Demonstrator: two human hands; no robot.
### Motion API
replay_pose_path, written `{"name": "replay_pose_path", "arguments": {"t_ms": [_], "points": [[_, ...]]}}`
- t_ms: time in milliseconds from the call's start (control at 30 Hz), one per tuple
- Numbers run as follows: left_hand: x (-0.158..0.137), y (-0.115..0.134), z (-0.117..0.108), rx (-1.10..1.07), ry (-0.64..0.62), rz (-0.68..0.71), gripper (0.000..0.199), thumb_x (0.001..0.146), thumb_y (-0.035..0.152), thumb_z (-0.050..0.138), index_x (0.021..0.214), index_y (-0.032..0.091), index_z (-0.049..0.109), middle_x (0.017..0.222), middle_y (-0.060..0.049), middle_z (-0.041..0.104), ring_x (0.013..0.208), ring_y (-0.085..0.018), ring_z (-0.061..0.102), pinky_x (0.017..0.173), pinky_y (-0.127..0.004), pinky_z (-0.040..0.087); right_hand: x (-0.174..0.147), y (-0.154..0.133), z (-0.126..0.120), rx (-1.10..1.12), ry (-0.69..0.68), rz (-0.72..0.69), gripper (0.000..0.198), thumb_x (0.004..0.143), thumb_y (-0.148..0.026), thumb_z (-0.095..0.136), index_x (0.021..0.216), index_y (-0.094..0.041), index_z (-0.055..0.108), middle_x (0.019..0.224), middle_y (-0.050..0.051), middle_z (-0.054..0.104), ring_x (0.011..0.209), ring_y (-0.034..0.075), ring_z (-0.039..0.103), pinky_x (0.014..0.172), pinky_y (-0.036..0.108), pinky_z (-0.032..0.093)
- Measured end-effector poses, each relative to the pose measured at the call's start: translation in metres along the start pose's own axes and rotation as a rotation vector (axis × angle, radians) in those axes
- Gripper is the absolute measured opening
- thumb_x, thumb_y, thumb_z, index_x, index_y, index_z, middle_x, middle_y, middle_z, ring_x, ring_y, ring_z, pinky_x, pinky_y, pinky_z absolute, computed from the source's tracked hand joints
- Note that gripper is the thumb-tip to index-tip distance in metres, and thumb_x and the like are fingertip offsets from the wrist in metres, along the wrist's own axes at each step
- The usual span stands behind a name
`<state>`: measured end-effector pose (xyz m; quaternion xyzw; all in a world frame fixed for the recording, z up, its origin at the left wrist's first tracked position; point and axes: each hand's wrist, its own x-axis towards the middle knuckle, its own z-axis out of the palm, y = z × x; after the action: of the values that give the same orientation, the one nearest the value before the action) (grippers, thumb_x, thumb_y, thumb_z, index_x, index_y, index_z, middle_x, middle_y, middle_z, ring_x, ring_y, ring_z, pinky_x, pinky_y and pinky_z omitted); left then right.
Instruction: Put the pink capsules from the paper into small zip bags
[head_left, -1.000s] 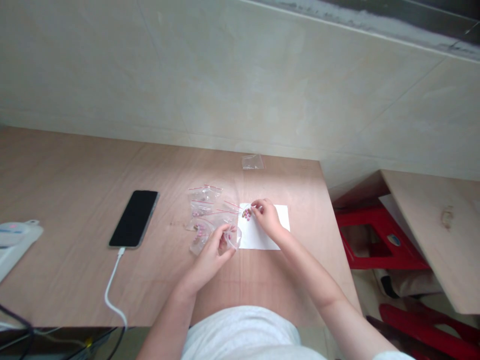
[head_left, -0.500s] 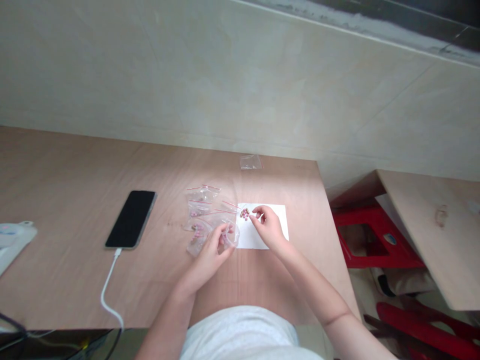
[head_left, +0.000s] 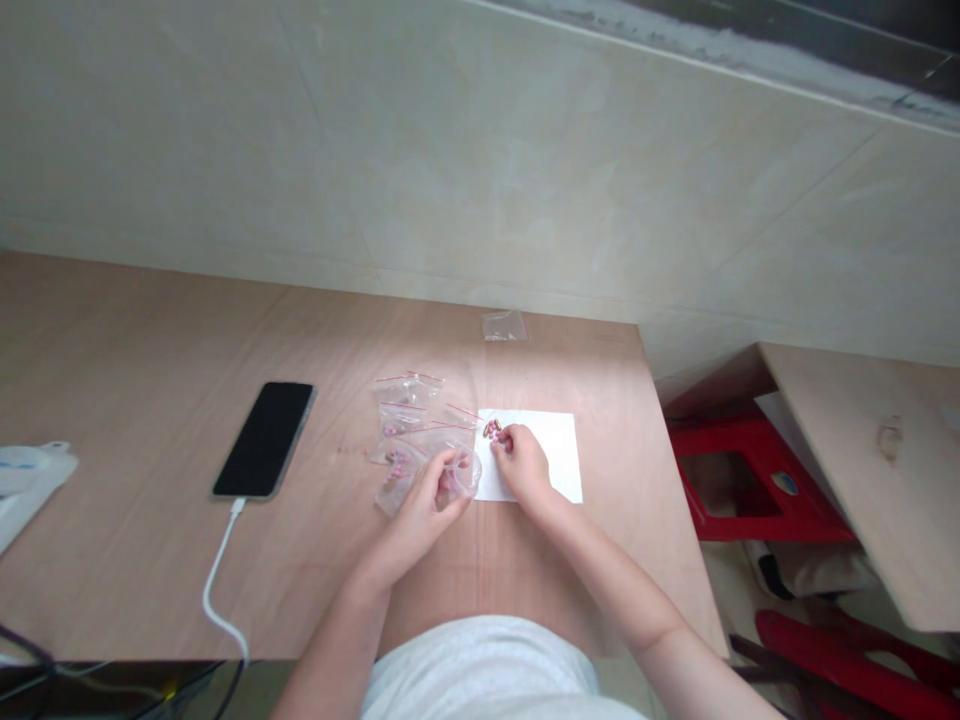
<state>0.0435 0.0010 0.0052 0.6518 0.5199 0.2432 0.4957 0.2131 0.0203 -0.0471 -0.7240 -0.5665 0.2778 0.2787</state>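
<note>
My left hand (head_left: pixel 433 495) grips a clear round plastic cup (head_left: pixel 469 474), tilted toward me, with pink pieces that look like pills inside. Under and beyond it lie several clear zip bags (head_left: pixel 405 417) with red seal lines, some holding pink pills (head_left: pixel 395 462). On a white sheet of paper (head_left: pixel 559 455) sits a small pile of pink pills and brown capsules (head_left: pixel 492 430). My right hand (head_left: pixel 523 462) is over the paper, thumb and fingertips pinched together at the near edge of the pile. Whatever is between those fingertips is too small to make out.
A black phone (head_left: pixel 266 440) on a white charging cable (head_left: pixel 217 590) lies to the left. At the far left is a white power strip (head_left: pixel 34 485). Another clear bag (head_left: pixel 505 325) lies near the wall. Right of the table stand a red stool (head_left: pixel 750 480) and another wooden table (head_left: pixel 862 450).
My right hand has moved left and toward me, its fingers closing together at the pile. My left hand keeps the cup in nearly the same place.
</note>
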Motion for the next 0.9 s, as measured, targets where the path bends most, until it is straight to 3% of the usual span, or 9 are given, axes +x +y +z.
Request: {"name": "replay_pose_path", "arguments": {"t_ms": [233, 367, 500, 600, 900], "points": [[0.001, 0.001, 0.0, 0.004, -0.001, 0.014, 0.039, 0.073, 0.022, 0.053, 0.11, 0.021, 0.042, 0.101, -0.004, 0.054, 0.089, -0.017, 0.051, 0.08, -0.03, 0.041, 0.0, 0.0, -0.001, 0.121, 0.008, 0.023, 0.009, 0.073, -0.019, 0.045, 0.075, -0.018, 0.053, 0.072, 0.003, 0.056, 0.066, 0.015, 0.05, 0.062, 0.027, 0.04], [0.001, 0.001, 0.001, 0.033, 0.01, 0.024, 0.039, 0.071, 0.02, 0.054, 0.109, 0.02, 0.045, 0.099, -0.004, 0.055, 0.09, -0.018, 0.052, 0.079, -0.03, 0.042, -0.01, -0.018, -0.021, 0.347, -0.043, 0.035, 0.01, 0.074, -0.025, 0.047, 0.076, -0.018, 0.053, 0.068, 0.001, 0.053, 0.06, 0.013, 0.048, 0.057, 0.025, 0.04], [0.002, -0.004, 0.003, 0.054, 0.002, 0.038, 0.039, 0.072, 0.02, 0.053, 0.11, 0.021, 0.044, 0.104, -0.005, 0.054, 0.094, -0.019, 0.051, 0.081, -0.031, 0.042, -0.028, -0.045, -0.048, 0.505, -0.169, -0.058, 0.012, 0.075, -0.029, 0.049, 0.078, -0.018, 0.052, 0.06, -0.003, 0.046, 0.053, 0.01, 0.041, 0.051, 0.021, 0.036], [0.003, -0.009, 0.006, 0.048, -0.007, 0.067, 0.04, 0.074, 0.021, 0.052, 0.113, 0.021, 0.041, 0.112, -0.007, 0.05, 0.103, -0.02, 0.048, 0.087, -0.033, 0.039, -0.037, -0.058, -0.055, 0.502, -0.239, -0.115, 0.012, 0.074, -0.03, 0.051, 0.076, -0.018, 0.053, 0.058, -0.004, 0.044, 0.051, 0.009, 0.04, 0.05, 0.021, 0.034], [0.001, -0.011, 0.007, 0.068, -0.013, 0.075, 0.04, 0.075, 0.022, 0.052, 0.113, 0.02, 0.041, 0.113, -0.008, 0.049, 0.105, -0.021, 0.048, 0.089, -0.034, 0.038, -0.039, -0.055, -0.051, 0.445, -0.236, -0.106, 0.01, 0.073, -0.028, 0.051, 0.074, -0.018, 0.054, 0.054, -0.005, 0.041, 0.049, 0.009, 0.039, 0.048, 0.02, 0.033]]}}
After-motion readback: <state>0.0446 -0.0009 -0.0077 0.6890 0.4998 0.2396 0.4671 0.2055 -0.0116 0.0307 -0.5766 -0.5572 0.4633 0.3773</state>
